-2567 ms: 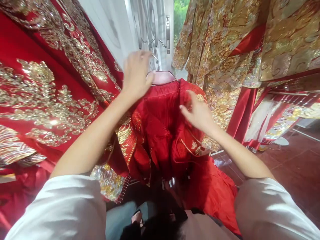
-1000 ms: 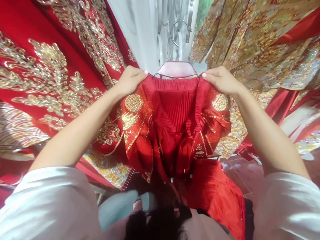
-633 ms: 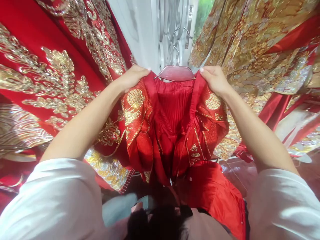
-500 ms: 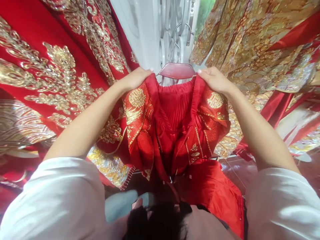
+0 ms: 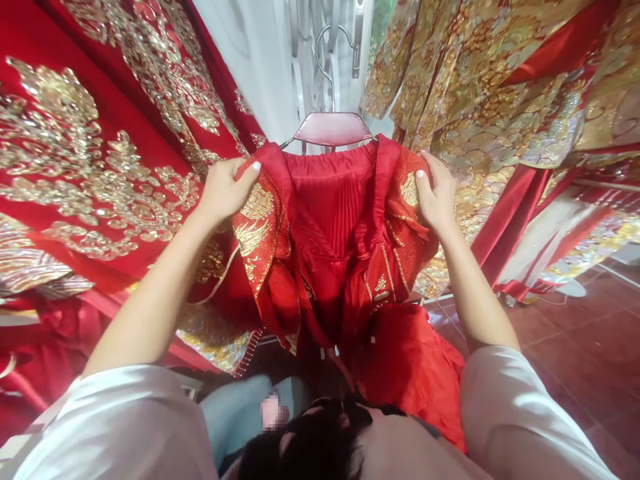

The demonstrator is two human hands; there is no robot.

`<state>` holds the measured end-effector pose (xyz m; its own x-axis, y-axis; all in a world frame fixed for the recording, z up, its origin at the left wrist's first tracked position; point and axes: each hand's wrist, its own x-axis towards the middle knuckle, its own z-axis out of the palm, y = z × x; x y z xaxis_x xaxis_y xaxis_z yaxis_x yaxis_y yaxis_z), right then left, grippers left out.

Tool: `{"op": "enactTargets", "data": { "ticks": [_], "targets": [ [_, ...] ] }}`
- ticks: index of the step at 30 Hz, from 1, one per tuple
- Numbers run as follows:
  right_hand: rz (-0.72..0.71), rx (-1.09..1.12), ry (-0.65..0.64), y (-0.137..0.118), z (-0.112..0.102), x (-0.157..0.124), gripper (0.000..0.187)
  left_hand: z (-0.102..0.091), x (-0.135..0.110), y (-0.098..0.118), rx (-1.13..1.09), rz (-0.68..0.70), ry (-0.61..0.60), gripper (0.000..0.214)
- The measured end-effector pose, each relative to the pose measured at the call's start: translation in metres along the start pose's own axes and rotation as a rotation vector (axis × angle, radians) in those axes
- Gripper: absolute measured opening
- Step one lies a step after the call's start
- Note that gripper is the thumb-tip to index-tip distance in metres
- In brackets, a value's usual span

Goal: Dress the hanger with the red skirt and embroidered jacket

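A red jacket [image 5: 330,207] with gold embroidery hangs on a clothes hanger [image 5: 332,129] with a pinkish bar and a metal hook. My left hand [image 5: 233,185] pinches the jacket's left shoulder, thumb on top of the cloth. On the opposite shoulder my right hand [image 5: 436,190] grips the cloth the same way, beside a gold emblem. The front of the jacket falls open between them, showing a pleated red lining. Plain red cloth [image 5: 413,373] spreads below it on the right.
Red garments with gold sequins [image 5: 115,180] hang close on the left. Gold-patterned garments [image 5: 480,100] hang on the right. Behind the hanger is a white ornate frame [image 5: 297,73]. Tiled floor [image 5: 560,340] shows at lower right. A person's dark hair [image 5: 305,443] is at the bottom.
Both hands have slid outward and down from beside the collar to the outer shoulders of the jacket. Jacket and hanger sit slightly further left in view.
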<state>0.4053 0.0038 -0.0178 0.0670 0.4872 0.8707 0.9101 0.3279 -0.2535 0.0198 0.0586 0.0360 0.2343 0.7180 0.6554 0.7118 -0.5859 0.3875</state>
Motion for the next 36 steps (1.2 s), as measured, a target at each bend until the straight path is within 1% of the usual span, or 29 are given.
{"op": "enactTargets", "data": {
  "ticks": [2, 3, 5, 6, 8, 9, 10, 12, 13, 14, 15, 17, 18, 19, 21, 23, 24, 25, 27, 29, 30, 32, 36],
  "targets": [
    [-0.021, -0.094, -0.025, -0.004, -0.013, -0.021, 0.054, -0.003, 0.001, 0.003, 0.010, -0.004, -0.059, 0.049],
    [-0.024, -0.152, -0.047, -0.004, -0.019, -0.033, 0.053, -0.004, 0.001, 0.005, 0.006, 0.000, -0.069, 0.049],
    [-0.012, -0.266, -0.135, 0.001, -0.032, -0.057, 0.051, -0.005, 0.001, 0.007, 0.012, 0.010, -0.054, 0.049],
    [0.011, -0.316, -0.190, 0.006, -0.038, -0.067, 0.046, -0.006, 0.001, 0.008, 0.027, 0.015, -0.047, 0.049],
    [0.082, -0.395, -0.269, 0.014, -0.048, -0.084, 0.028, -0.010, 0.001, 0.010, 0.083, 0.023, -0.048, 0.049],
    [0.124, -0.429, -0.274, 0.017, -0.051, -0.090, 0.022, -0.014, 0.001, 0.011, 0.118, 0.020, -0.051, 0.048],
    [0.166, -0.463, -0.257, 0.018, -0.053, -0.096, 0.020, -0.018, 0.001, 0.012, 0.150, 0.012, -0.050, 0.048],
    [0.224, -0.511, -0.210, 0.010, -0.051, -0.109, 0.021, -0.026, 0.002, 0.015, 0.189, -0.009, -0.042, 0.048],
    [0.232, -0.512, -0.220, 0.003, -0.046, -0.116, 0.023, -0.029, 0.002, 0.016, 0.195, -0.013, -0.043, 0.048],
    [0.223, -0.495, -0.266, -0.007, -0.041, -0.123, 0.025, -0.032, 0.002, 0.017, 0.195, -0.010, -0.048, 0.048],
    [0.194, -0.455, -0.342, -0.017, -0.034, -0.129, 0.026, -0.033, 0.002, 0.017, 0.191, 0.000, -0.053, 0.048],
    [0.130, -0.327, -0.477, -0.037, -0.024, -0.135, 0.026, -0.035, 0.002, 0.018, 0.183, 0.022, -0.071, 0.048],
    [0.109, -0.246, -0.493, -0.044, -0.021, -0.133, 0.026, -0.035, 0.002, 0.018, 0.185, 0.026, -0.085, 0.048],
    [0.094, -0.162, -0.462, -0.050, -0.021, -0.127, 0.029, -0.035, 0.003, 0.019, 0.189, 0.028, -0.101, 0.047],
    [0.067, -0.021, -0.301, -0.055, -0.025, -0.098, 0.040, -0.034, 0.006, 0.023, 0.193, 0.050, -0.120, 0.041],
    [-0.001, 0.048, -0.151, -0.054, -0.030, -0.052, 0.043, -0.032, 0.011, 0.027, 0.166, 0.098, -0.107, 0.033],
    [-0.045, 0.057, -0.125, -0.052, -0.031, -0.026, 0.043, -0.030, 0.014, 0.028, 0.144, 0.118, -0.104, 0.033],
    [-0.101, 0.073, -0.137, -0.049, -0.029, -0.001, 0.045, -0.029, 0.017, 0.029, 0.118, 0.127, -0.112, 0.036],
    [-0.222, 0.128, -0.248, -0.043, -0.020, 0.043, 0.051, -0.025, 0.020, 0.028, 0.059, 0.119, -0.165, 0.046],
    [-0.303, 0.187, -0.362, -0.036, -0.008, 0.071, 0.056, -0.021, 0.021, 0.024, -0.004, 0.111, -0.190, 0.052],
    [-0.318, 0.211, -0.396, -0.032, -0.002, 0.079, 0.057, -0.020, 0.020, 0.022, -0.036, 0.113, -0.182, 0.053],
    [-0.307, 0.241, -0.420, -0.026, 0.007, 0.084, 0.057, -0.018, 0.019, 0.019, -0.090, 0.121, -0.155, 0.055],
    [-0.210, 0.251, -0.400, -0.022, 0.016, 0.082, 0.050, -0.016, 0.022, 0.019, -0.186, 0.122, -0.123, 0.065]
  ]
}}
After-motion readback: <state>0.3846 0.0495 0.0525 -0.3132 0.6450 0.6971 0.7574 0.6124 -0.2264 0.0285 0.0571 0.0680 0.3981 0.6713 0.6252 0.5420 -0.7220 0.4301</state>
